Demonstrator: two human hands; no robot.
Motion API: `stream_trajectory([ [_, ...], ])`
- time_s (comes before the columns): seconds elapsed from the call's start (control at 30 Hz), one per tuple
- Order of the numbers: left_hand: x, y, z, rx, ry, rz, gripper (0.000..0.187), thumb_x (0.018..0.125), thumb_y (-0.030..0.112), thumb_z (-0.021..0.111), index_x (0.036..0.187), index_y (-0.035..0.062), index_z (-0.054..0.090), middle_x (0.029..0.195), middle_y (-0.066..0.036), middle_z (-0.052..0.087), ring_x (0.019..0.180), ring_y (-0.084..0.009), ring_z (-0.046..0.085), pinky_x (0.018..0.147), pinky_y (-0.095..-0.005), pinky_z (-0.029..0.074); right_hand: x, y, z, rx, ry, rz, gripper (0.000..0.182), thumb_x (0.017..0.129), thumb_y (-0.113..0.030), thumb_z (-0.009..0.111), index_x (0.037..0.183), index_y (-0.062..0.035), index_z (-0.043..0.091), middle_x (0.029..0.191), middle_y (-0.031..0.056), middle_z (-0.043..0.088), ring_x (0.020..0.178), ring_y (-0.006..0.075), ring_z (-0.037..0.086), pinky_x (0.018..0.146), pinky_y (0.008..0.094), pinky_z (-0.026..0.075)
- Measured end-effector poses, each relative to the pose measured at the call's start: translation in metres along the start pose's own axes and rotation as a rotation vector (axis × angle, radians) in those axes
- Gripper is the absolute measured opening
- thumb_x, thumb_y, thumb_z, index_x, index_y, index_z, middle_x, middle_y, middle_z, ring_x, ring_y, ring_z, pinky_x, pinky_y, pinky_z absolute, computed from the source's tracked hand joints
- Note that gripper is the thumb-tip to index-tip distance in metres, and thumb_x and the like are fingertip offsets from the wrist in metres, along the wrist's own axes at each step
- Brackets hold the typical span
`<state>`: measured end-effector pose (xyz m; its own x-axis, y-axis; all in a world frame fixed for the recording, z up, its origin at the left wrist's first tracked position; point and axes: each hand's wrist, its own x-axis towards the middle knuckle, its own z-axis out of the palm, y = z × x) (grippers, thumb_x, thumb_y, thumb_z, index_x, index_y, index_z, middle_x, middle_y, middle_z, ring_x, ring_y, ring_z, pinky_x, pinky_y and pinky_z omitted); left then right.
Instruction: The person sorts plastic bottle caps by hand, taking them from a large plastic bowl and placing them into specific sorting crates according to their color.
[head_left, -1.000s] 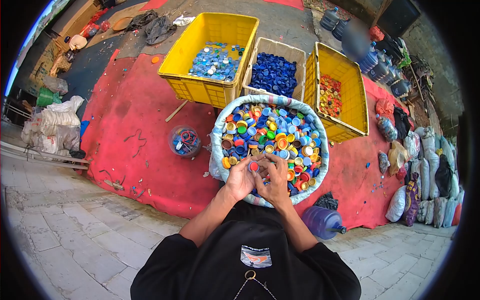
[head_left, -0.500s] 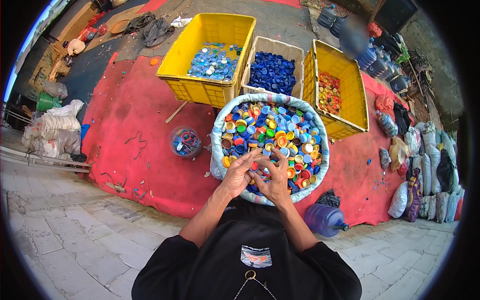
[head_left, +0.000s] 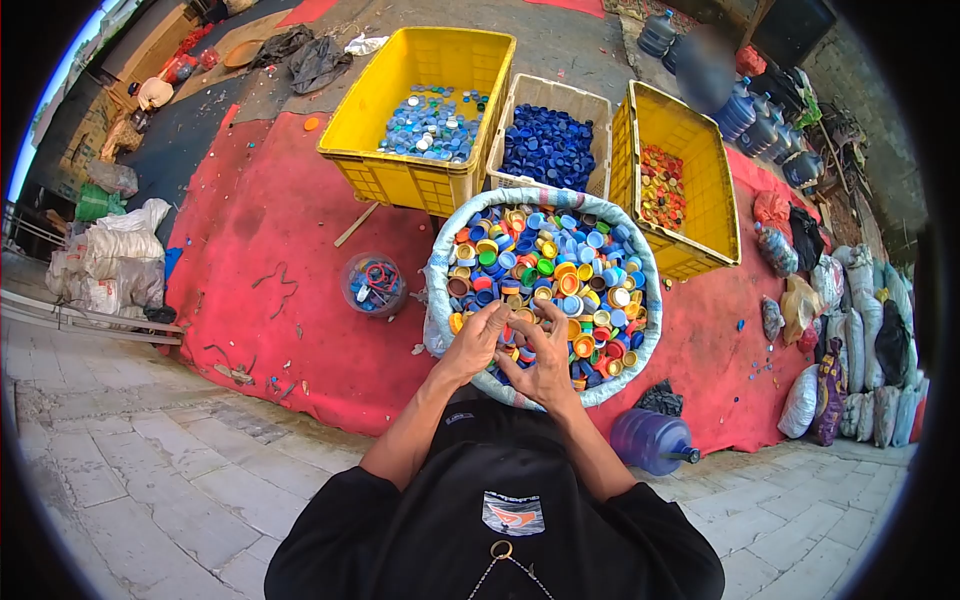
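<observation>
A round sack (head_left: 654, 300) with a rolled pale blue rim stands right in front of me, filled with mixed plastic bottle caps (head_left: 570, 282) in blue, yellow, orange, red, green and white. Both hands are over its near half. The fingers of my left hand (head_left: 474, 346) are pressed together at the tips, and I cannot tell what is in them. Close beside it, my right hand (head_left: 543, 368) has its thumb and fingers curved and spread apart, fingertips over the caps near the left fingertips.
Beyond the sack stand a yellow crate (head_left: 350, 130) of pale blue caps, a whitish crate (head_left: 607, 125) of dark blue caps and another yellow crate (head_left: 705, 200) of red and yellow caps. A clear tub (head_left: 352, 303) sits left on red matting (head_left: 260, 340). A water jug (head_left: 650, 440) lies at right.
Both hands stay over the near half of the sack, with their fingers shifted slightly. The whole view has moved a few pixels to the right.
</observation>
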<state>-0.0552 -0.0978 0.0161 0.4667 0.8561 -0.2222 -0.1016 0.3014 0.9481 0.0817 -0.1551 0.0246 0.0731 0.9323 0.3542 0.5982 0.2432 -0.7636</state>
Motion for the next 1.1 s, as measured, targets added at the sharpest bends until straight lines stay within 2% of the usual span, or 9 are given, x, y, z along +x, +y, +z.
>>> stream_trajectory([
  [0.13, 0.008, -0.015, 0.000, 0.094, -0.050, 0.072, 0.053, 0.100, 0.049, 0.044, 0.096, -0.0008, 0.062, 0.080, -0.004, 0.063, 0.069, -0.0097, 0.053, 0.060, -0.0261, 0.044, 0.004, 0.012, 0.004, 0.097, 0.010, 0.047, 0.048, 0.062, -0.009, 0.083, 0.103, -0.0023, 0.058, 0.121, 0.0220, 0.049, 0.115, 0.0373, 0.049, 0.094, 0.0459, 0.044],
  [0.23, 0.007, -0.008, 0.002, 0.418, 0.051, 0.146, 0.053, 0.101, 0.047, 0.045, 0.092, -0.0025, 0.063, 0.074, -0.004, 0.060, 0.065, -0.0090, 0.052, 0.056, -0.0275, 0.044, 0.003, 0.018, 0.008, 0.061, 0.028, 0.032, 0.046, 0.061, -0.006, 0.082, 0.097, 0.0000, 0.054, 0.115, 0.0212, 0.051, 0.106, 0.0344, 0.055, 0.086, 0.0421, 0.049],
  [0.33, 0.009, -0.009, -0.003, 0.340, -0.079, 0.132, 0.044, 0.100, 0.039, 0.051, 0.101, -0.0024, 0.065, 0.073, 0.000, 0.060, 0.065, -0.0066, 0.052, 0.057, -0.0251, 0.043, -0.002, 0.025, 0.011, 0.229, 0.024, 0.222, 0.044, 0.065, -0.005, 0.081, 0.097, -0.0015, 0.050, 0.112, 0.0171, 0.052, 0.094, 0.0280, 0.059, 0.077, 0.0374, 0.053],
  [0.43, 0.000, 0.008, 0.008, 0.323, -0.059, 0.101, 0.035, 0.096, 0.032, 0.060, 0.106, -0.0005, 0.067, 0.073, 0.000, 0.061, 0.062, -0.0040, 0.050, 0.054, -0.0251, 0.042, -0.007, 0.040, 0.024, 0.657, 0.070, 0.343, 0.044, 0.069, -0.003, 0.079, 0.098, -0.0031, 0.045, 0.110, 0.0129, 0.052, 0.085, 0.0220, 0.060, 0.069, 0.0344, 0.054],
  [0.53, 0.000, 0.017, 0.009, 0.414, -0.021, 0.074, 0.033, 0.087, 0.025, 0.071, 0.110, 0.0022, 0.067, 0.072, -0.006, 0.061, 0.060, -0.0133, 0.054, 0.056, -0.0302, 0.044, -0.012, 0.036, 0.016, 1.256, 0.061, 0.596, 0.039, 0.073, 0.000, 0.070, 0.100, -0.0073, 0.043, 0.110, 0.0101, 0.054, 0.096, 0.0184, 0.056, 0.082, 0.0350, 0.051],
  [0.6, 0.000, 0.019, 0.008, 0.634, 0.024, 0.285, 0.038, 0.081, 0.029, 0.076, 0.108, 0.0036, 0.068, 0.076, -0.007, 0.061, 0.066, -0.0174, 0.056, 0.061, -0.0323, 0.046, -0.012, 0.036, 0.011, 1.697, 0.037, 0.693, 0.028, 0.081, -0.014, 0.061, 0.105, -0.0084, 0.048, 0.114, 0.0107, 0.055, 0.104, 0.0198, 0.054, 0.090, 0.0367, 0.047],
  [0.7, -0.001, 0.025, 0.011, 0.913, 0.046, 0.585, 0.046, 0.072, 0.035, 0.079, 0.106, 0.0059, 0.069, 0.081, -0.008, 0.061, 0.074, -0.0230, 0.055, 0.067, -0.0357, 0.046, -0.008, 0.028, 0.005, 1.878, 0.067, 0.932, 0.032, 0.085, -0.028, 0.056, 0.110, -0.0072, 0.052, 0.115, 0.0107, 0.057, 0.102, 0.0227, 0.056, 0.088, 0.0379, 0.047],
  [0.97, -0.004, 0.043, 0.018, 1.054, 0.040, 0.672, 0.046, 0.066, 0.034, 0.082, 0.103, 0.0094, 0.069, 0.077, -0.007, 0.052, 0.075, -0.0240, 0.052, 0.068, -0.0366, 0.046, -0.015, 0.042, 0.026, 1.793, 0.179, 1.144, 0.037, 0.098, -0.036, 0.042, 0.114, -0.0044, 0.053, 0.110, 0.0125, 0.059, 0.103, 0.0272, 0.060, 0.092, 0.0445, 0.049],
  [1.1, -0.009, 0.051, 0.023, 1.021, 0.046, 0.540, 0.032, 0.070, 0.018, 0.081, 0.098, 0.0070, 0.070, 0.080, -0.009, 0.053, 0.078, -0.0257, 0.055, 0.069, -0.0378, 0.047, -0.002, 0.009, -0.002, 1.942, 0.110, 1.084, 0.026, 0.095, -0.033, 0.048, 0.109, -0.0110, 0.054, 0.101, 0.0080, 0.057, 0.090, 0.0169, 0.057, 0.080, 0.0339, 0.048],
])
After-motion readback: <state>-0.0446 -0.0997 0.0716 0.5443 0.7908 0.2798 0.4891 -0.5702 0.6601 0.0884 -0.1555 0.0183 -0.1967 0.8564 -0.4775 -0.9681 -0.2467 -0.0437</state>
